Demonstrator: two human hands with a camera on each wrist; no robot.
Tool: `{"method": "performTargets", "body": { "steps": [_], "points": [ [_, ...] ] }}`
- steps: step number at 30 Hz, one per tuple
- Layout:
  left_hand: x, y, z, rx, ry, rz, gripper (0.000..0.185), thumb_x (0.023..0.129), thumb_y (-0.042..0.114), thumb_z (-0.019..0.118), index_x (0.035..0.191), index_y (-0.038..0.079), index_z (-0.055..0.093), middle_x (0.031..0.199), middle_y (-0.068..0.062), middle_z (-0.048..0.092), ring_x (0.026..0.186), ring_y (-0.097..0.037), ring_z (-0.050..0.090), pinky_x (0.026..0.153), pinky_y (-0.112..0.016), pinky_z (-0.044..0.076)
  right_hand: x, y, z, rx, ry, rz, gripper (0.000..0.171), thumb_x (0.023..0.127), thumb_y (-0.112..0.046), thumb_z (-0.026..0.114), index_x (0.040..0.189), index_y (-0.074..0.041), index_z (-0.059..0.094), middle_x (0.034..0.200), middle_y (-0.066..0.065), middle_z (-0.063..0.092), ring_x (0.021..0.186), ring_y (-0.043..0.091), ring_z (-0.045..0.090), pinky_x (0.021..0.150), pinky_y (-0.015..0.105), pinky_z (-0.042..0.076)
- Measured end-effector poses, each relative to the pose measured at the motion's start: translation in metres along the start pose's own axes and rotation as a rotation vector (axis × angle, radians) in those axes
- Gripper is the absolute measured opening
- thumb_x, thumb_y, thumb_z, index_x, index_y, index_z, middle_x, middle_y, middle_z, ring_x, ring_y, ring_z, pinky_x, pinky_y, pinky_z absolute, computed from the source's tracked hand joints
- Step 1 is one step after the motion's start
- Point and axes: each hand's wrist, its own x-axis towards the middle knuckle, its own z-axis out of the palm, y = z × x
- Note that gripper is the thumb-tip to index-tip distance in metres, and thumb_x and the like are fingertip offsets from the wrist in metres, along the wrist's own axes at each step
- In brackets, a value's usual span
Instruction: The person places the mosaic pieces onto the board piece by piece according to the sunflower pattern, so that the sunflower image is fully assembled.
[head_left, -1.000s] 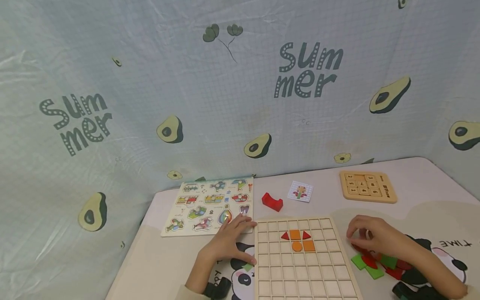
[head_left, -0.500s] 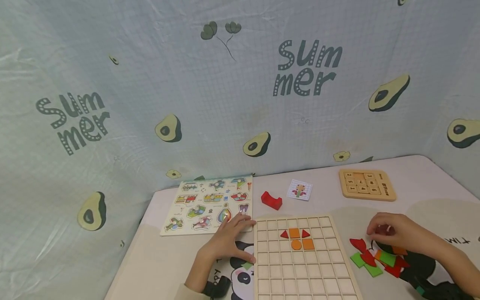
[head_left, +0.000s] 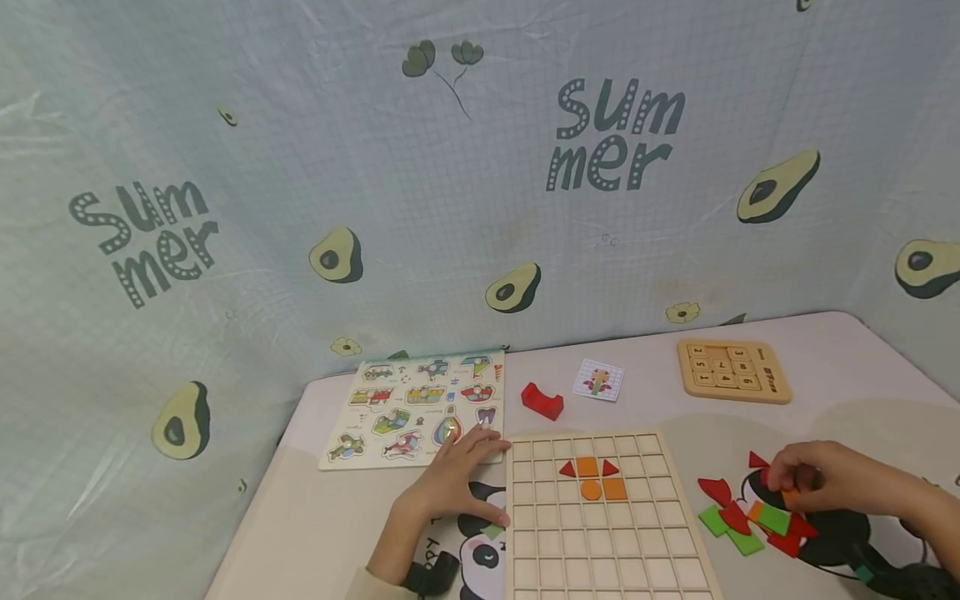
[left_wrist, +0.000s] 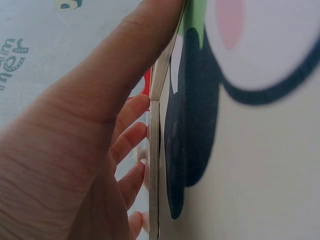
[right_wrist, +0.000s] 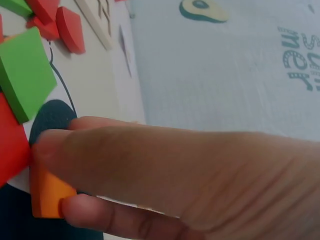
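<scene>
In the head view, my left hand rests at the left edge of a wooden grid board, thumb and fingers spread. The left wrist view shows the thumb and fingertips along the board's edge. The board holds two orange squares, an orange circle and two red triangles. To the right, my right hand pinches an orange block between thumb and fingers, low over the table. Beside it lie loose green blocks, red blocks and a red triangle.
Behind the board are a red notched block and a small pattern card. A picture puzzle board lies back left, partly under the left fingers. A wooden number slide puzzle lies back right. A printed curtain hangs behind the table.
My right hand has moved right and toward me over the loose blocks, now on the orange block. A red triangle shows beside its fingers. The left hand stays at the board.
</scene>
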Motion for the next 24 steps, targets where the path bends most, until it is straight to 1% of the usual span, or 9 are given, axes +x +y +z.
{"method": "performTargets", "body": {
  "steps": [2,7,9,11,14,18,21,24],
  "points": [
    [0.0,0.0,0.0,-0.002,-0.001,-0.002,0.093,0.062,0.051,0.088,0.142,0.023,0.049,0.148,-0.001,0.04,0.148,-0.03,0.019,0.118,-0.061,0.006,-0.001,0.002,-0.001,0.01,-0.023,0.015,0.014,0.081,0.002,0.071,0.089,-0.004,0.062,0.08,-0.017,0.053,0.064,0.0,0.046,0.051,0.02,0.045],
    [0.0,0.001,0.0,-0.009,0.0,-0.007,0.093,0.062,0.051,0.088,0.142,0.022,0.049,0.148,-0.001,0.04,0.148,-0.031,0.019,0.118,-0.062,0.007,-0.006,0.007,-0.004,0.02,-0.059,0.114,0.019,0.081,-0.003,0.075,0.093,-0.005,0.061,0.087,-0.017,0.051,0.067,0.003,0.043,0.055,0.02,0.043],
    [0.0,0.001,0.0,-0.013,-0.001,-0.005,0.093,0.063,0.051,0.088,0.142,0.022,0.049,0.148,-0.001,0.04,0.148,-0.031,0.019,0.118,-0.063,0.007,-0.007,0.008,-0.005,0.031,-0.065,0.134,0.021,0.08,-0.003,0.076,0.094,-0.004,0.061,0.088,-0.016,0.05,0.067,0.004,0.042,0.055,0.02,0.043],
    [0.0,0.0,0.0,-0.013,0.0,-0.003,0.092,0.063,0.051,0.088,0.142,0.022,0.049,0.148,-0.001,0.04,0.148,-0.031,0.019,0.118,-0.063,0.007,-0.008,0.009,-0.005,0.06,-0.073,0.124,0.022,0.08,-0.001,0.074,0.096,-0.002,0.06,0.088,-0.016,0.051,0.067,0.005,0.043,0.055,0.021,0.045],
    [0.0,0.0,0.001,-0.014,-0.002,-0.007,0.092,0.063,0.051,0.087,0.142,0.024,0.048,0.148,-0.001,0.04,0.148,-0.03,0.018,0.118,-0.062,0.006,-0.008,0.012,-0.005,0.105,-0.086,0.081,0.023,0.079,0.005,0.072,0.097,0.0,0.059,0.089,-0.016,0.053,0.067,0.006,0.044,0.055,0.02,0.046],
    [0.0,-0.001,0.002,-0.015,-0.003,-0.007,0.092,0.063,0.052,0.087,0.142,0.025,0.048,0.148,0.0,0.04,0.148,-0.03,0.018,0.118,-0.062,0.006,-0.009,0.014,-0.005,0.143,-0.087,0.036,0.025,0.077,0.009,0.07,0.098,0.001,0.059,0.087,-0.014,0.053,0.065,0.008,0.044,0.052,0.021,0.044],
    [0.0,-0.001,0.002,-0.01,0.001,0.002,0.093,0.063,0.051,0.088,0.142,0.024,0.048,0.148,-0.001,0.04,0.148,-0.031,0.019,0.117,-0.063,0.007,-0.008,0.012,-0.003,0.146,-0.079,0.05,0.025,0.077,0.008,0.07,0.098,0.001,0.059,0.082,-0.012,0.05,0.063,0.009,0.044,0.05,0.023,0.041],
    [0.001,-0.002,0.001,-0.005,0.003,0.002,0.092,0.063,0.051,0.087,0.142,0.024,0.048,0.148,-0.002,0.04,0.148,-0.031,0.019,0.117,-0.063,0.007,-0.007,0.009,-0.002,0.113,-0.061,0.074,0.026,0.076,0.006,0.073,0.096,0.0,0.058,0.078,-0.012,0.045,0.061,0.008,0.043,0.049,0.023,0.04]
  ]
}}
